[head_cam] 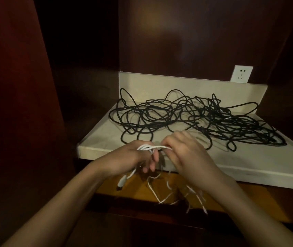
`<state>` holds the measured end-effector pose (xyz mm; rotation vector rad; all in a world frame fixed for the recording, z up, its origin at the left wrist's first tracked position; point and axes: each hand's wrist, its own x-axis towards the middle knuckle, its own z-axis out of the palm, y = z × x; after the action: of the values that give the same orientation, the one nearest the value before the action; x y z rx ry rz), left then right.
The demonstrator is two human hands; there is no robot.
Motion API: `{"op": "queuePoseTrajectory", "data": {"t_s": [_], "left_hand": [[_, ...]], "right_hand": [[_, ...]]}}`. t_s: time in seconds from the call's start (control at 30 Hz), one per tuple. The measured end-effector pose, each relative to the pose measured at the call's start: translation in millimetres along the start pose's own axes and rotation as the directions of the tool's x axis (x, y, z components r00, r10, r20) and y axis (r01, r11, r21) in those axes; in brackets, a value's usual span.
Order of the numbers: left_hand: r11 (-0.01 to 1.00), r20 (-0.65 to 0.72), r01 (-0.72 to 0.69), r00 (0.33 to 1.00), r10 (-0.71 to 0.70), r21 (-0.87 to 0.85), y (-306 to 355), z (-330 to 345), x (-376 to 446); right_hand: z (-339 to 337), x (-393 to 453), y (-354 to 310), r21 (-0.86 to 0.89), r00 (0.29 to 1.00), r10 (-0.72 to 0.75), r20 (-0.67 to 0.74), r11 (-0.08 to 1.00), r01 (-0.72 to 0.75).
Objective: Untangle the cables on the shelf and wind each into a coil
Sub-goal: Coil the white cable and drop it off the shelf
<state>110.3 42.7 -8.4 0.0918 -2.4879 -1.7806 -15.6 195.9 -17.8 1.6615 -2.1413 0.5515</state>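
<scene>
A big tangle of black cables point(195, 120) lies spread over the cream shelf point(248, 157). In front of the shelf's near edge, my left hand point(135, 157) has several loops of a thin white cable point(150, 147) wound around it. My right hand point(186, 154) pinches the same white cable just right of those loops. The cable's loose length point(152, 189) hangs blurred below both hands, and its white plug point(121, 182) dangles under my left hand.
A white wall socket point(241, 74) sits on the back panel above the shelf's raised rear wall point(177, 86). Dark wooden cabinet walls close in at left and right. A lit wooden surface point(142, 189) lies below the shelf.
</scene>
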Motion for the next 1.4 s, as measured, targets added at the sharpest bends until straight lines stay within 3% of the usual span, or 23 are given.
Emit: {"op": "queuePoseTrajectory", "data": {"t_s": [0.07, 0.17, 0.27, 0.33, 0.43, 0.53, 0.6, 0.73, 0.87, 1.0, 1.1, 1.2, 1.27, 1.3, 1.37, 1.4], "left_hand": [[1.000, -0.046, -0.022, 0.999, 0.022, 0.001, 5, 6, 4], [0.995, -0.124, -0.027, 0.992, 0.014, -0.097, 12, 1, -1], [0.964, -0.220, -0.058, 0.975, -0.001, -0.259, 11, -9, -8], [0.910, -0.231, -0.055, 0.972, -0.046, -0.411, 7, -10, -8], [0.719, -0.105, -0.029, 0.992, -0.062, -0.694, 7, -5, -7], [0.681, -0.082, -0.028, 0.996, -0.047, -0.732, 12, -1, -8], [0.665, -0.110, -0.068, 0.994, -0.022, -0.744, 14, -3, -11], [0.523, -0.169, -0.156, 0.985, 0.024, -0.838, 19, -12, -23], [0.304, -0.402, -0.384, 0.916, 0.004, -0.872, 35, -16, -25], [0.451, -0.457, -0.446, 0.885, 0.093, -0.773, 43, -16, -13], [0.450, -0.452, -0.456, 0.883, 0.125, -0.768, 43, -2, -3], [0.385, -0.480, -0.494, 0.866, 0.138, -0.780, 45, 6, 2], [0.336, -0.485, -0.503, 0.863, 0.141, -0.797, 47, 8, 3], [0.320, -0.484, -0.501, 0.864, 0.135, -0.804, 47, 9, 4], [0.306, -0.487, -0.500, 0.865, 0.125, -0.810, 48, 12, 8], [0.297, -0.498, -0.512, 0.858, 0.126, -0.806, 49, 15, 10]], "right_hand": [[-1, 7, -15, 0.249, 0.993, 0.098, -0.073, 0.965, -0.077], [-3, 14, -20, 0.656, 0.944, 0.331, -0.005, 0.713, -0.247], [1, 10, -12, 0.828, 0.932, 0.346, 0.103, 0.490, -0.274], [2, 8, -7, 0.863, 0.938, 0.319, 0.134, 0.427, -0.269], [3, 13, -1, 0.822, 0.957, 0.287, 0.043, 0.534, -0.198], [12, 11, 2, 0.724, 0.951, 0.310, -0.011, 0.659, -0.207], [22, 2, 10, 0.608, 0.949, 0.314, -0.007, 0.755, -0.245], [24, -26, 34, 0.638, 0.956, 0.294, 0.014, 0.734, -0.235], [33, -42, 35, 0.569, 0.975, 0.218, 0.037, 0.797, -0.200], [34, -39, 11, 0.652, 0.972, 0.215, 0.100, 0.724, -0.227], [30, -21, -17, 0.719, 0.962, 0.188, 0.198, 0.639, -0.273], [36, -5, -30, 0.480, 0.942, 0.293, 0.163, 0.811, -0.335], [37, 3, -31, 0.264, 0.940, 0.341, -0.013, 0.908, -0.325], [36, 7, -32, 0.244, 0.946, 0.316, -0.067, 0.925, -0.291], [34, 16, -35, 0.433, 0.969, 0.240, -0.063, 0.881, -0.190], [34, 18, -40, 0.589, 0.976, 0.211, -0.051, 0.796, -0.142]]}}
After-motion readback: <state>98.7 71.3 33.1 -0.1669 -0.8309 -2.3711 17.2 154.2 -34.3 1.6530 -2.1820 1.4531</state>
